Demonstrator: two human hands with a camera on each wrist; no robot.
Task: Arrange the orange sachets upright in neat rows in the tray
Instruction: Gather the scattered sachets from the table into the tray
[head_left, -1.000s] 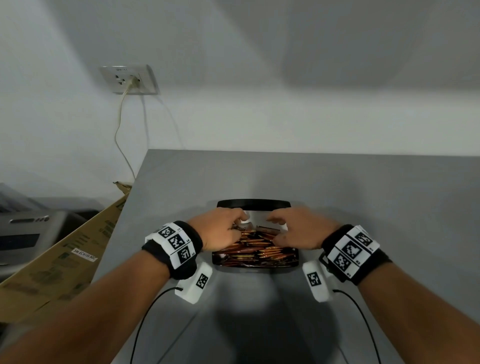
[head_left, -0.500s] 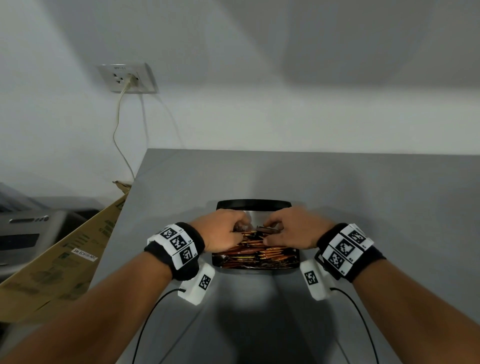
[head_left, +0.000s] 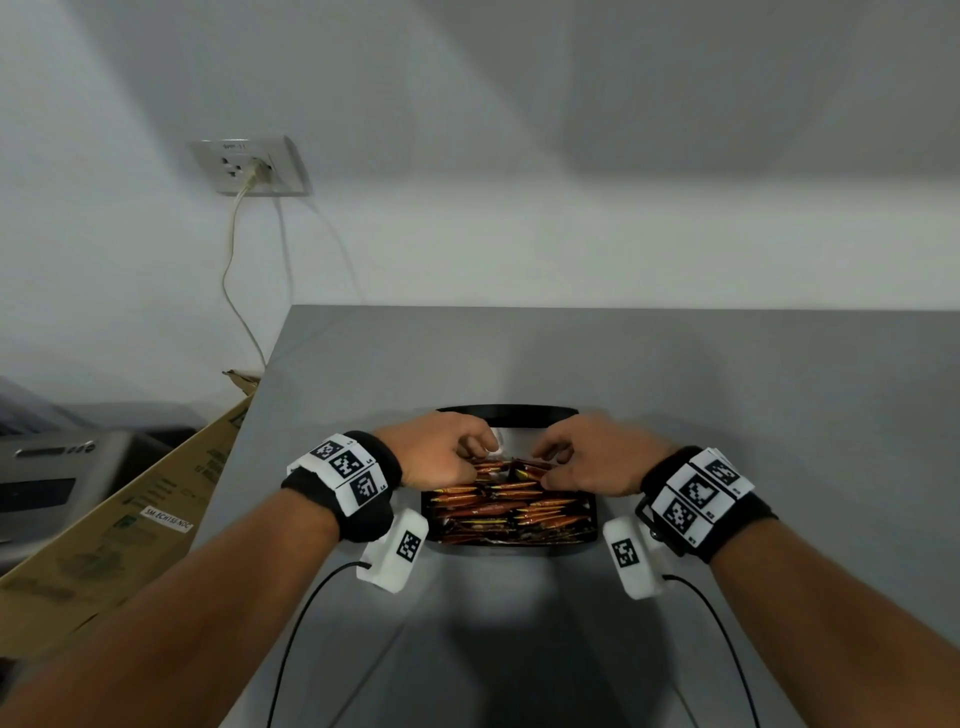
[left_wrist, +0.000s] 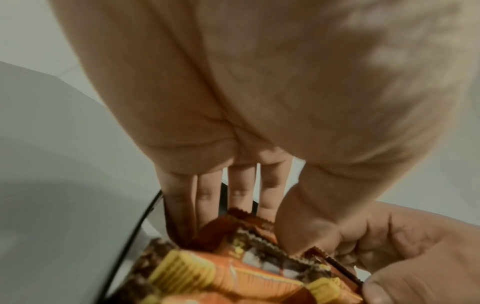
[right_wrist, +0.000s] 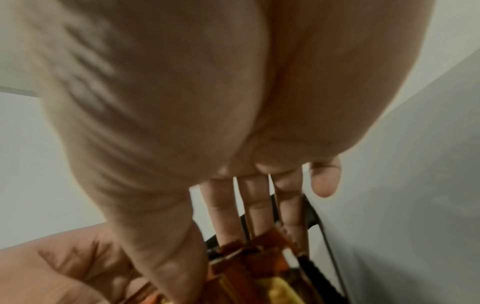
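Note:
A black tray (head_left: 509, 413) sits on the grey table (head_left: 727, 415), packed with several orange sachets (head_left: 509, 506) lying on edge in rough rows. Both hands reach into its far end. My left hand (head_left: 475, 454) pinches a bunch of the sachets (left_wrist: 249, 257), fingers (left_wrist: 240, 193) behind them and thumb in front. My right hand (head_left: 553, 460) does the same from the right, its fingers (right_wrist: 255, 205) down behind the sachets (right_wrist: 259, 263). The two thumbs nearly meet. A pale bare patch of tray floor shows beyond the hands.
The table's left edge runs close to my left arm. Past it lean a cardboard box (head_left: 130, 519) and a grey machine (head_left: 47, 467). A wall socket (head_left: 249, 169) with a hanging cable is at the back left. Bare table lies right of the tray.
Both hands have drawn closer together over the tray's far end and taken hold of the sachets there. The bare gap between them has narrowed.

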